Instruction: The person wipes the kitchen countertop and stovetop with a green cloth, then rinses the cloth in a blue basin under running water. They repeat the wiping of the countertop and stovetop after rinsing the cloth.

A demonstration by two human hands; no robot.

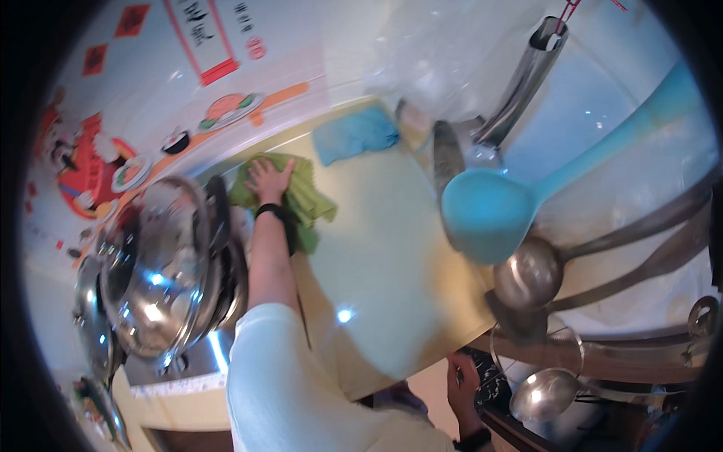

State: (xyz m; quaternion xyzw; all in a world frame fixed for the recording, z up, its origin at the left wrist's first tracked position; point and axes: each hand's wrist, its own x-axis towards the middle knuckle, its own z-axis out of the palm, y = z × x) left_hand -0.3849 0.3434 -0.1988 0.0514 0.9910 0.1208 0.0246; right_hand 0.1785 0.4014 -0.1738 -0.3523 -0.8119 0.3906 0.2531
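Palm down with its fingers spread, my left hand presses on a crumpled green cloth at the back left of a pale, shiny countertop. The cloth reaches out to the right from under the hand and wrist. My right hand hangs low, just beyond the counter's front edge, with its fingers curled; whether it holds anything cannot be made out. A folded blue cloth lies at the back of the countertop, apart from both hands.
Shiny metal pot lids or pans with dark handles stand at left. A turquoise ladle, a metal ladle and other utensils hang at right, close to the view. Behind them are clear plastic and a metal tube. Another metal ladle hangs lower right.
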